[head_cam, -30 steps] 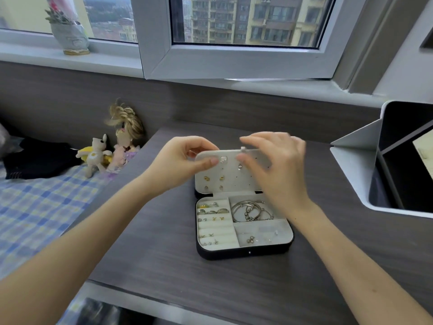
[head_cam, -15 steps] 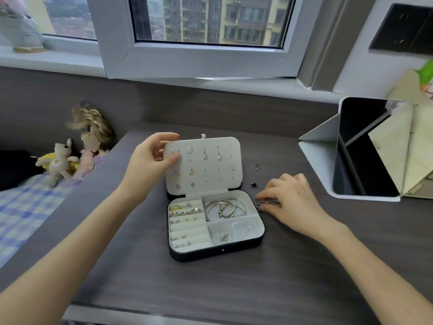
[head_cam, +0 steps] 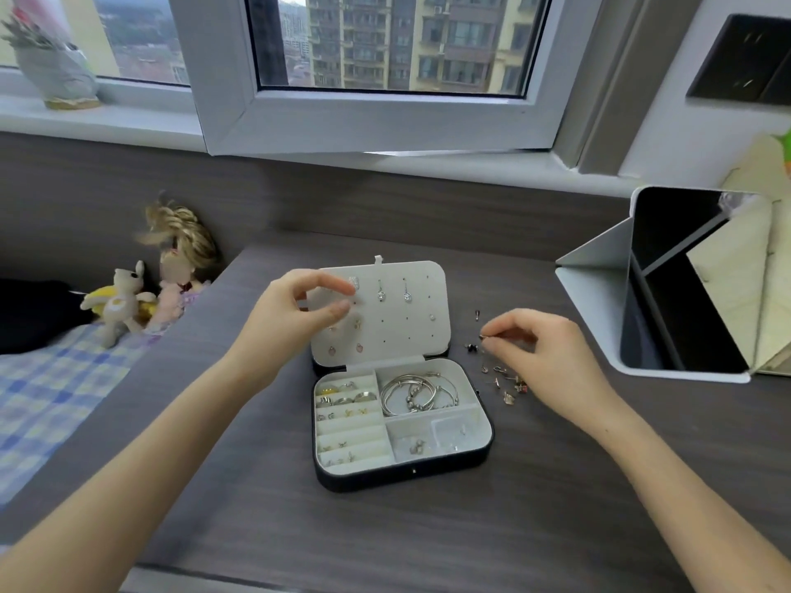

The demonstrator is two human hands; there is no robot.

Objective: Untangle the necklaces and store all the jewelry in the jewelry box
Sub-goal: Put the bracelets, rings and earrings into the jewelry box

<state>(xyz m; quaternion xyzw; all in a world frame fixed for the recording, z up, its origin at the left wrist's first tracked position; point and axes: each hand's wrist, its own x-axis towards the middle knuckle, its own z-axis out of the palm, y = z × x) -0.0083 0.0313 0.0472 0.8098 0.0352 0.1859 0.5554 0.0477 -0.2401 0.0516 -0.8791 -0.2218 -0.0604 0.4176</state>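
Head view: the jewelry box (head_cam: 406, 472) sits open near the middle of the bench (head_cam: 385, 532), its black base flat and its lid (head_cam: 411, 336) standing tilted back behind it. The lid's pale inner panel carries pinned earrings (head_cam: 406, 296) in rows. In the base, silver bangles (head_cam: 417, 393) fill the upper right compartment, rings (head_cam: 346, 395) sit in the slotted rolls on the left, and a few small items lie in the lower right compartments; they are too small to identify.

Loose pieces (head_cam: 507, 385) lie scattered on the bench just beside the right edge of the box.

The right hand (head_cam: 543, 357) hovers over these pieces, palm down. Its grip is closed to a pinch: thumb and forefinger hold a small dark piece (head_cam: 481, 337) just above the bench.

The left hand (head_cam: 286, 314) is raised in front of the left edge of the lid. Its grip is parted: thumb and forefinger curve toward each other with a clear gap, and nothing shows between them. Contact with the lid cannot be determined.

A white-framed mirror (head_cam: 595, 271) stands on the right end of the bench, well apart from the box. Left of the bench, a plush toy (head_cam: 120, 301) and a doll (head_cam: 184, 258) rest at the head of a bed (head_cam: 55, 378) with a checked cover. A window (head_cam: 385, 117) runs along the wall above, with a wrapped bouquet (head_cam: 55, 70) on the sill.
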